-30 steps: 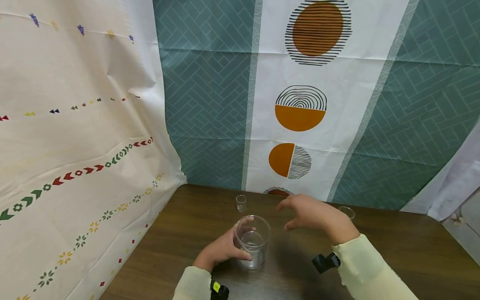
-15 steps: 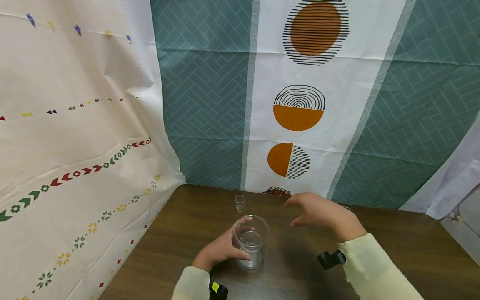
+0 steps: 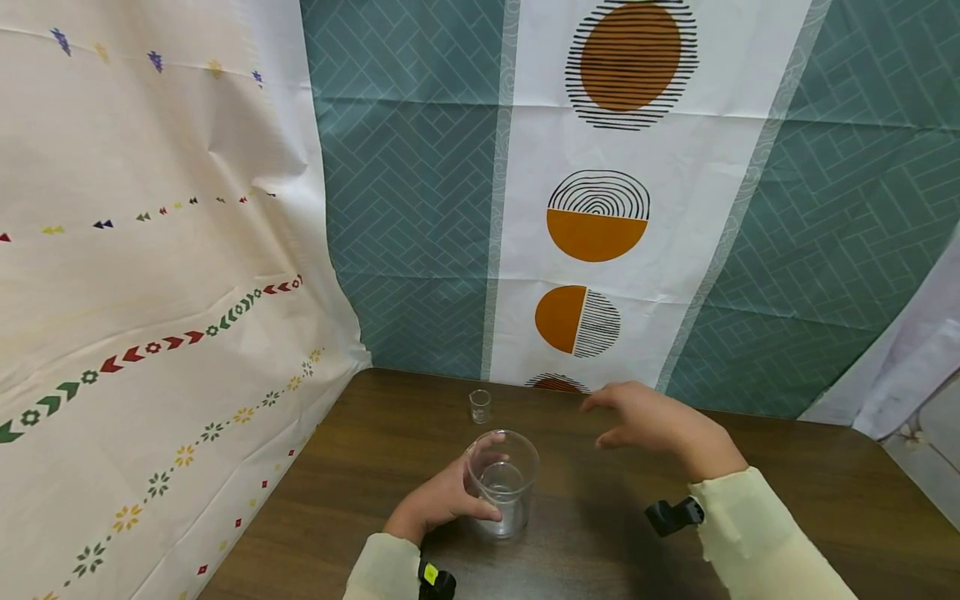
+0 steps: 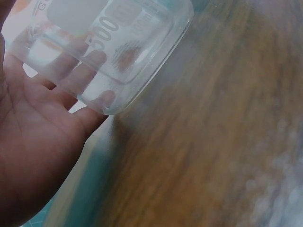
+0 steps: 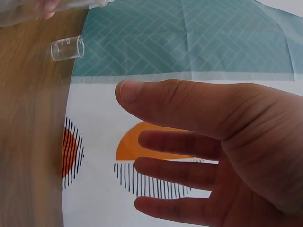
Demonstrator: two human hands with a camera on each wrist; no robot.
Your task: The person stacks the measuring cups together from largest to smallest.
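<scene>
A large clear beaker [image 3: 517,496] stands upright on the brown table, left of the right hand. My left hand [image 3: 444,498] grips it from the left, fingers round the far side and thumb on the near wall. In the left wrist view, the same beaker [image 4: 128,52] carries printed markings with "500", and fingers show through its wall. My right hand [image 3: 663,425] is held above the table to the right, holding nothing. The right wrist view shows its thumb and fingers [image 5: 175,172] extended and spread apart. Farther back stands a small clear beaker [image 3: 480,407].
The wooden table [image 3: 360,467] ends at the back against a green and white patterned cloth [image 3: 420,208]. A cream embroidered cloth [image 3: 187,292] hangs along the left side. Pale fabric [image 3: 911,367] hangs at the right edge.
My right hand has drifted to the right, away from the large beaker, and now covers a round clear rim seen behind it earlier. The left hand keeps its grip in place.
</scene>
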